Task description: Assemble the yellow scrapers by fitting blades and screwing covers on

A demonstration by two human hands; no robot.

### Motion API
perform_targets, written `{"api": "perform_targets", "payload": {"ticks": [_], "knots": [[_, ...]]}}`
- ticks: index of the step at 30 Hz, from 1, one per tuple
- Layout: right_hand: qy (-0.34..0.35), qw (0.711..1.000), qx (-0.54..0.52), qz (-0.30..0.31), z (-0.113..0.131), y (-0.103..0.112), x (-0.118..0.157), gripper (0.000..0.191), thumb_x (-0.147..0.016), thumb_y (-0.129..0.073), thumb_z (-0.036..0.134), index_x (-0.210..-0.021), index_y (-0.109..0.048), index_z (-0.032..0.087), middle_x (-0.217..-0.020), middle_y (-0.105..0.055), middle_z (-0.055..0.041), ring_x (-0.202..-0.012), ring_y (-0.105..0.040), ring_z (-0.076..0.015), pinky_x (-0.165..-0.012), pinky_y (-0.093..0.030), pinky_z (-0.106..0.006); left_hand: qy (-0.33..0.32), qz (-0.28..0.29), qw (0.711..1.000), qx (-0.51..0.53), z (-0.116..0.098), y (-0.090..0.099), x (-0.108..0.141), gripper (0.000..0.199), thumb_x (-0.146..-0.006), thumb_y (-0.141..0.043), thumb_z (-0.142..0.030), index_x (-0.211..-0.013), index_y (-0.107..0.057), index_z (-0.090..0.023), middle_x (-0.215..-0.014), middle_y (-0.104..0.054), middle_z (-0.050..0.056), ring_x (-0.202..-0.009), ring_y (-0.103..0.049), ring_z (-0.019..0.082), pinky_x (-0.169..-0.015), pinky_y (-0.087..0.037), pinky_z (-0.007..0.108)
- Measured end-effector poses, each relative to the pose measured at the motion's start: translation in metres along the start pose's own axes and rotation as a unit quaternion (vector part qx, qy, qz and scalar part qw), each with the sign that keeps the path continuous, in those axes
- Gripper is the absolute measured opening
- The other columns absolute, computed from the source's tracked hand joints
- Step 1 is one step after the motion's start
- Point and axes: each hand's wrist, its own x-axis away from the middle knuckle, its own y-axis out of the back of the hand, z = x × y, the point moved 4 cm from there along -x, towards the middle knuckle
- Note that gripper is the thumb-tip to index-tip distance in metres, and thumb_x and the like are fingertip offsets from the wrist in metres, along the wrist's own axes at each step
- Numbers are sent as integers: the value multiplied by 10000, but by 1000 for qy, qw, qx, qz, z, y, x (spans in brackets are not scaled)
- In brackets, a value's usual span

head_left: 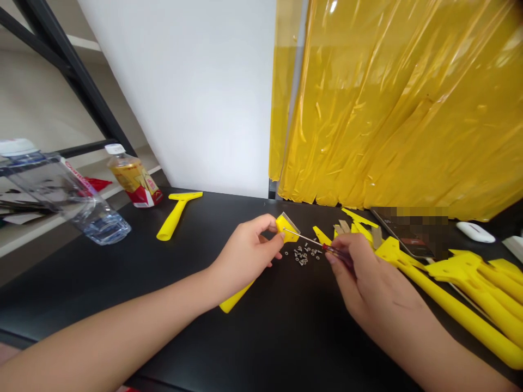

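My left hand (249, 242) grips a yellow scraper (289, 227) by its head, with a blade strip along the far edge; its handle shows below my wrist. In my right hand (363, 272) is a screwdriver (335, 253) with a dark red handle. The thin shaft reaches left, and its tip meets the scraper head beside my left thumb. Whether a screw sits under the tip is too small to tell. Small loose screws and nuts (302, 255) lie scattered on the black table just beyond and between my hands.
Several yellow scraper handles (461, 305) and smaller yellow pieces (322, 235) lie at right, near a dark phone-like slab (402, 231) and a white case (475, 232). Another yellow scraper (175, 215) rests at left, by a drink bottle (134, 177) and a large clear bottle (77, 196).
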Motion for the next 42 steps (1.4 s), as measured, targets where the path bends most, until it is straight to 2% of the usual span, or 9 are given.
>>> {"api": "perform_targets", "payload": {"ticks": [7, 11, 18, 22, 26, 30, 34, 38, 42], "knots": [[-3, 999, -21, 42, 0, -2, 1, 162, -1070, -449, 380, -1048, -529, 240, -786, -729, -37, -564, -704, -220, -498, -482, -306, 3, -3, 1000, -6, 0, 1, 1, 182, -968, -615, -401, -978, -627, -220, -949, -715, 24, -743, -721, 160, -558, -551, 234], [-13, 998, -44, 39, -1, -3, 1, 177, -1066, -459, 386, -1145, -517, 238, -943, -762, -75, -733, -759, -247, -599, -552, -334, 1, -2, 1000, -2, 0, 1, 0, 189, -969, -615, -404, -1001, -637, -219, -1007, -721, 36, -758, -727, 164, -563, -559, 237], [-34, 998, -44, 29, -7, -5, -1, 218, -1067, -452, 440, -1149, -533, 256, -1001, -750, -74, -783, -749, -251, -614, -537, -340, 9, -5, 1000, -6, 7, 0, -2, 173, -974, -619, -404, -980, -631, -232, -933, -730, 18, -739, -731, 171, -558, -567, 249], [-15, 997, -33, 68, -6, -8, -1, 255, -1076, -429, 445, -946, -558, 268, -857, -726, -33, -712, -716, -238, -636, -519, -354, -2, -5, 1000, -11, 5, 1, -2, 160, -977, -615, -397, -974, -635, -238, -966, -720, 10, -752, -734, 166, -562, -576, 247], [-4, 999, -30, 32, -6, -4, -1, 191, -1072, -455, 407, -1130, -563, 261, -1034, -739, -61, -861, -738, -256, -657, -518, -354, -8, -3, 1000, -8, 4, 1, -2, 156, -977, -613, -392, -982, -637, -238, -997, -715, 11, -747, -729, 158, -561, -575, 246], [19, 999, 16, 41, -5, -4, -2, 269, -1080, -436, 407, -912, -580, 254, -833, -702, -34, -730, -704, -244, -615, -475, -349, -2, -5, 1000, -15, 6, 0, -1, 155, -978, -611, -394, -979, -636, -241, -951, -727, 10, -737, -727, 162, -560, -571, 253], [21, 999, 40, -7, -5, -4, -2, 214, -1073, -462, 379, -1161, -571, 217, -934, -732, -77, -741, -730, -252, -599, -477, -341, -3, -2, 1000, -15, 5, -1, 0, 156, -977, -613, -394, -979, -641, -240, -947, -731, 14, -734, -725, 164, -563, -569, 259], [34, 999, 30, 10, 1, -5, -1, 141, -1068, -454, 340, -1011, -527, 235, -768, -687, -25, -578, -681, -227, -520, -418, -321, -1, -5, 1000, -20, 5, -1, 2, 161, -981, -606, -398, -992, -642, -241, -944, -740, 19, -738, -729, 170, -565, -566, 262], [20, 1000, -2, 5, 2, -4, 1, 143, -1068, -462, 359, -1108, -525, 237, -878, -735, -45, -642, -721, -232, -539, -443, -318, -4, -7, 1000, -18, 4, -2, 2, 166, -975, -610, -401, -986, -638, -238, -945, -742, 24, -730, -730, 172, -551, -554, 257]]}}
